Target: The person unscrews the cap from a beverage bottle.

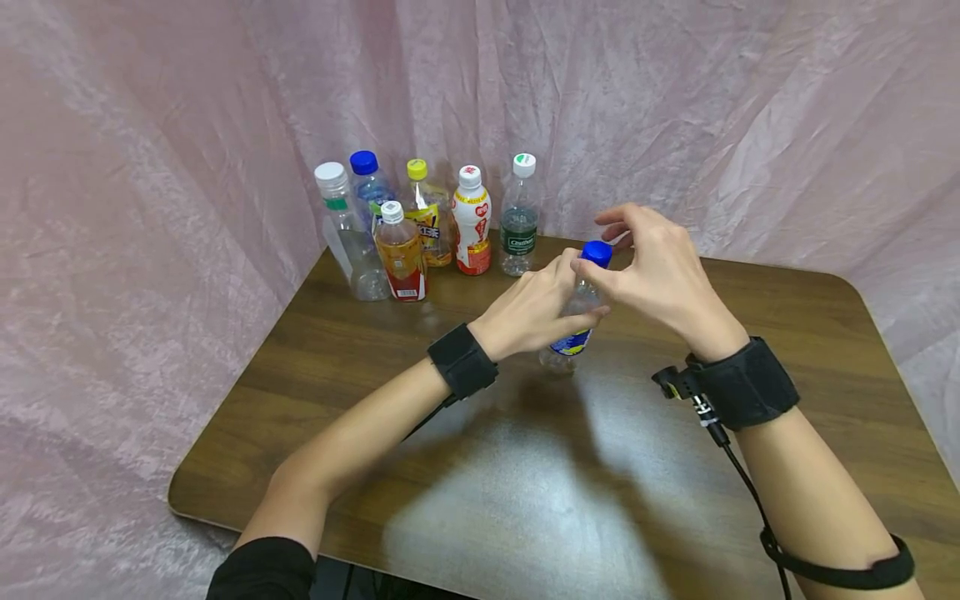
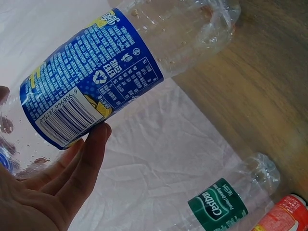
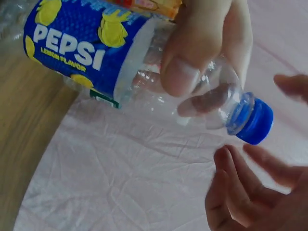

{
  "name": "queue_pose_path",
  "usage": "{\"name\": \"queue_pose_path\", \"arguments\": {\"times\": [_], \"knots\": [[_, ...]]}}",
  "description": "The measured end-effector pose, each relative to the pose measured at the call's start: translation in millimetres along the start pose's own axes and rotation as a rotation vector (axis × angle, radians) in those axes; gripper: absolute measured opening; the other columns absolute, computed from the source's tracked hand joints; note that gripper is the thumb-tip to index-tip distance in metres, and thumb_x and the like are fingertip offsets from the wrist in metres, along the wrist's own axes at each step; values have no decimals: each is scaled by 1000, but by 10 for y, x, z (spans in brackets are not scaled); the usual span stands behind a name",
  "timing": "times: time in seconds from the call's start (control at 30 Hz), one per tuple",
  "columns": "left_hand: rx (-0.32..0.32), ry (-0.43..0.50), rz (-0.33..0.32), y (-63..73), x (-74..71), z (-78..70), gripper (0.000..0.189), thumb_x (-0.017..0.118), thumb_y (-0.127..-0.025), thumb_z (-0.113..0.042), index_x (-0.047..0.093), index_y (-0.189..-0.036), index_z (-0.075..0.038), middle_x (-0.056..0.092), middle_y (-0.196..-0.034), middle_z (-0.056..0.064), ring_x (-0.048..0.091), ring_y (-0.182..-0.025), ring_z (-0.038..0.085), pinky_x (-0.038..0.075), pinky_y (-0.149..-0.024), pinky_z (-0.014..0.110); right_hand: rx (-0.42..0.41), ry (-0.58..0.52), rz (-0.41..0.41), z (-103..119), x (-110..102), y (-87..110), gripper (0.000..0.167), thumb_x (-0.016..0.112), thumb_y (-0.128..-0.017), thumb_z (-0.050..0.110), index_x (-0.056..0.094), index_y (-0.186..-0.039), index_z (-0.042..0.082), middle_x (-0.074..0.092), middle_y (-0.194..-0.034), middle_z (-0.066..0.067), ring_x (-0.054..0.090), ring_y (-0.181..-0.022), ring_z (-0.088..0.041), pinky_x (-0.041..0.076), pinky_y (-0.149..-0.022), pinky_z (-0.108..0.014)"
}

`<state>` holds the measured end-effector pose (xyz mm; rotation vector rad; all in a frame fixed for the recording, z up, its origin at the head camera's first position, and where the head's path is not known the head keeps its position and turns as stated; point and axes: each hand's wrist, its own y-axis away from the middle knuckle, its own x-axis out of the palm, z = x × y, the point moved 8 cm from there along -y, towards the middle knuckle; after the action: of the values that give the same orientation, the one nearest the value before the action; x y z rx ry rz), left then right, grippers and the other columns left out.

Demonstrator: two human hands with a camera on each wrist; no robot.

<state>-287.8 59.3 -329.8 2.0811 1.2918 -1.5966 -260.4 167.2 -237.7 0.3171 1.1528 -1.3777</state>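
My left hand (image 1: pixel 534 307) grips a clear plastic Pepsi bottle (image 3: pixel 79 48) around its upper body, above the blue lemon-flavor label (image 2: pixel 91 79). The bottle stands slightly tilted over the table, its base low near the tabletop. Its blue cap (image 1: pixel 597 252) is on the neck. Around that cap my right hand (image 1: pixel 663 279) hovers with thumb and fingers spread. A gap shows between the cap and these fingers (image 3: pixel 262 161) in the right wrist view.
Several bottles stand at the back left of the wooden table (image 1: pixel 300 400), among them a green-labelled Cestbon water bottle (image 1: pixel 519 229), a white-and-red bottle (image 1: pixel 472 225) and an orange-brown drink bottle (image 1: pixel 401 254). A pink curtain (image 1: pixel 637 100) hangs behind the table.
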Motion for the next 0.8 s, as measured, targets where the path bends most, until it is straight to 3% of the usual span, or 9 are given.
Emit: {"name": "queue_pose_path", "arguments": {"times": [0.13,0.3,0.4,0.57,0.8], "knots": [[7,1,10,2,13,-13,61,65,-97,-53,39,-137,-15,64,-125,3,69,-99,15,58,-82,33,59,53,-73,-40,-41,5,48,81,-84,48,69,-101,4,74,-85,-14,69,-75,-28,46,-66,-38],[-2,-18,30,8,30,-21,71,63,-98,-55,35,-148,-14,63,-127,5,68,-96,16,59,-83,34,84,103,-100,-63,-37,0,49,81,-83,53,68,-84,5,72,-74,-11,65,-65,-26,42,-60,-35],[-8,-30,34,9,32,-20,71,63,-98,-56,37,-148,-13,62,-127,5,68,-96,17,59,-83,35,82,110,-102,-69,-19,-9,48,81,-83,51,68,-81,5,72,-71,-11,65,-63,-26,41,-59,-35],[9,-19,11,4,23,-26,61,65,-97,-53,40,-135,-12,65,-121,6,68,-96,18,59,-79,35,68,97,-95,-66,-11,-2,40,82,-84,42,68,-82,4,69,-70,-10,62,-61,-25,40,-57,-33],[19,-13,-20,1,-3,-32,58,66,-96,-54,40,-127,-13,64,-107,3,62,-84,14,54,-69,30,-6,84,-26,4,-27,-24,23,77,-85,24,75,-95,3,71,-79,-11,65,-69,-25,44,-63,-34]]}}
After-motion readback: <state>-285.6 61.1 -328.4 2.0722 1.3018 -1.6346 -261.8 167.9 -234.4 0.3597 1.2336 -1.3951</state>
